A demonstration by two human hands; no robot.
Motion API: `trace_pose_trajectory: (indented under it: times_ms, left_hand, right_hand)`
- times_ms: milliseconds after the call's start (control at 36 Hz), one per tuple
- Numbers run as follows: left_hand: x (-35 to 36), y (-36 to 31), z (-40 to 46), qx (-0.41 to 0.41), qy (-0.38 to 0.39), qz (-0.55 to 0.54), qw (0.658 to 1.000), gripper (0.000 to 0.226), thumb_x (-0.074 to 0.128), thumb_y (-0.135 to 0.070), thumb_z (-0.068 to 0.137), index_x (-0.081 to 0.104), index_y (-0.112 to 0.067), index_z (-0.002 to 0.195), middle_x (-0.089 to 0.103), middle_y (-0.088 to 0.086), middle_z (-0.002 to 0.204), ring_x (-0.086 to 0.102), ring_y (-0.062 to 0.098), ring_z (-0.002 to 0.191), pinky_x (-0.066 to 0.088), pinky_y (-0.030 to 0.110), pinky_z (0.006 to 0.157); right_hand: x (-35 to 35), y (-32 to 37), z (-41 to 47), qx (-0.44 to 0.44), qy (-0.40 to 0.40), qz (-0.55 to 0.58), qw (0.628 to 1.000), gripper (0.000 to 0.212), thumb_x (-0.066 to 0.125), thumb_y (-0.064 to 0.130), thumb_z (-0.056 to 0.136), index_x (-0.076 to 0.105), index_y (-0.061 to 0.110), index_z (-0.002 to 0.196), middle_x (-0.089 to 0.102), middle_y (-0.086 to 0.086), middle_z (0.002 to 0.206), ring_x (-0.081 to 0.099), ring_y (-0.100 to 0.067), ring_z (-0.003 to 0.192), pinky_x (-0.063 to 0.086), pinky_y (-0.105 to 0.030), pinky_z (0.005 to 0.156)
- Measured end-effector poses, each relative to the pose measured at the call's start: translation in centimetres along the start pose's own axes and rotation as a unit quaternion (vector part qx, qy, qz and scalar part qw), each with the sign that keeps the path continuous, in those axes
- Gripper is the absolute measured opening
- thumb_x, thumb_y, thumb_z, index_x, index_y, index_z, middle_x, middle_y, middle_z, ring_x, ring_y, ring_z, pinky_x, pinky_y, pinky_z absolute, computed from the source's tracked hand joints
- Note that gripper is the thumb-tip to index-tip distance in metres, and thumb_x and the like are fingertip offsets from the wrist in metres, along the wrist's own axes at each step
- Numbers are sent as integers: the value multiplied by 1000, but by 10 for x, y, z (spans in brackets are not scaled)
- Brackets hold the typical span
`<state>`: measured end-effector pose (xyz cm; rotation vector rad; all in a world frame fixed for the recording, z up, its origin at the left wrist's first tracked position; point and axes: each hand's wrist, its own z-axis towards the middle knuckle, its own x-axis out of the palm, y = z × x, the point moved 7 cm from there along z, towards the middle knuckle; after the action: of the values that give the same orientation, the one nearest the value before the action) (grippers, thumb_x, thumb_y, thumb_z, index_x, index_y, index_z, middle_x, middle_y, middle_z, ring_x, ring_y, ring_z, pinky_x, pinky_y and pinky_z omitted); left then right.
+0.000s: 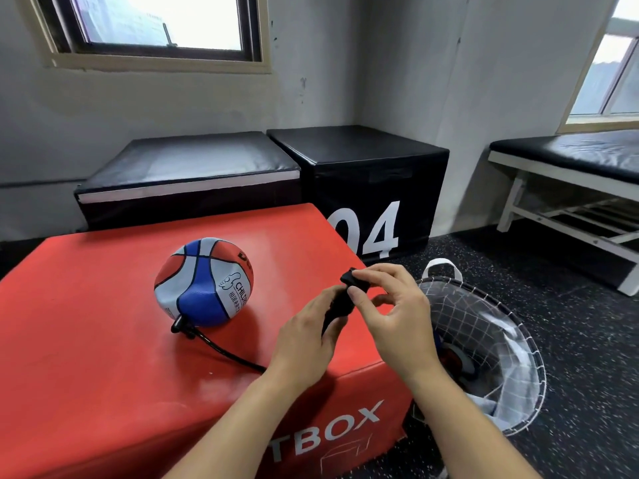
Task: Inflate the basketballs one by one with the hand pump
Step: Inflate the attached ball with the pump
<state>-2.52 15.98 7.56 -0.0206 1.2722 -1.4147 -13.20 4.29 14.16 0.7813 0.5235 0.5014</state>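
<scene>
Pumping setup looks live: left hand (304,335) has its grip wrapped round the black pump (340,302) body, right hand (392,305) pinches the pump's top end, thumb and forefinger closed on it

Basketball (204,281) sits on the red box (86,340) surface, left of both hands, clearly still soft and dented on its upper right side. Hose (224,352) runs from the ball's lower edge back under the left hand; the needle joint itself is too small to check

Risks as I read them:
- ball is free on the surface, nothing bracing it; a hard stroke tugs the hose and the needle could pull out or bend
- hose is slack and bent near the valve, a kink there chokes the airflow
- ball could roll toward the box edge

Containers: mesh basket (518,344) on the floor, just right of the box, touching or nearly so. Inside, at least one more ball (456,357), red and blue, mostly hidden by the right forearm, count unclear
</scene>
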Motion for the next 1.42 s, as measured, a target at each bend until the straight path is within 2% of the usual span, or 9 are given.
trace_pose_trajectory:
  times_ms: [167,389,556,667,722,944,1083,1222,1417]
  left_hand:
    - [3,-6,-1,-1,22,-4,1000,45,60,-25,105,47,-52,139,66,-33,125,69,5,114,58,43,95]
    - [6,-12,-4,7,32,22,999,48,61,-27,105,43,-53,142,68,-28,128,67,5,113,56,36,93]
    - [5,-3,-2,3,35,14,999,51,64,-32,103,40,-53,143,67,-31,127,67,3,112,54,31,91]
    - [3,2,-2,-1,34,0,999,65,72,-38,97,31,-56,146,58,-49,117,64,-6,112,52,25,91]
    - [1,4,-1,-6,32,-8,999,68,73,-39,96,29,-58,145,57,-52,114,64,-6,113,53,28,95]
    - [-5,11,-1,-9,21,-22,1000,65,68,-41,99,31,-58,151,69,-21,122,66,4,115,57,44,98]
    - [-5,9,-1,-1,13,-23,1000,64,66,-38,101,31,-60,150,69,-24,118,67,2,112,58,43,94]
    - [0,8,0,9,7,-11,1000,57,59,-36,103,36,-52,153,65,-20,136,67,9,120,58,44,93]
    - [2,7,2,1,0,-3,1000,56,57,-36,102,38,-52,151,68,-17,133,68,12,115,58,44,93]
  right_hand:
    - [-33,18,16,-26,-67,16,997,17,78,19,94,80,23,111,66,8,113,68,-14,105,59,-31,83]
    - [-73,32,24,-33,-161,57,985,15,74,18,98,78,27,110,70,5,116,71,-19,106,60,-32,85]
    - [-55,31,21,-21,-137,63,988,13,75,15,97,79,21,108,72,8,113,72,-17,104,57,-27,79]
    - [-30,26,16,-20,-101,61,993,14,74,13,98,79,18,110,71,6,112,71,-14,108,58,-24,79]
    - [-20,21,13,-18,-89,53,994,15,73,12,98,79,17,110,70,7,113,70,-14,111,58,-25,80]
    - [9,-4,-2,13,-38,32,999,18,76,12,96,81,23,109,71,13,112,69,-12,114,60,-32,80]
    - [16,-10,-8,27,-20,22,999,18,77,13,95,81,24,108,70,15,111,68,-8,113,58,-30,80]
    - [15,-8,-8,23,-11,18,1000,21,77,12,94,80,26,110,69,16,113,67,-10,114,58,-27,79]
    - [5,-8,-1,18,26,-6,999,26,80,14,91,79,27,114,69,17,116,66,-8,117,59,-27,83]
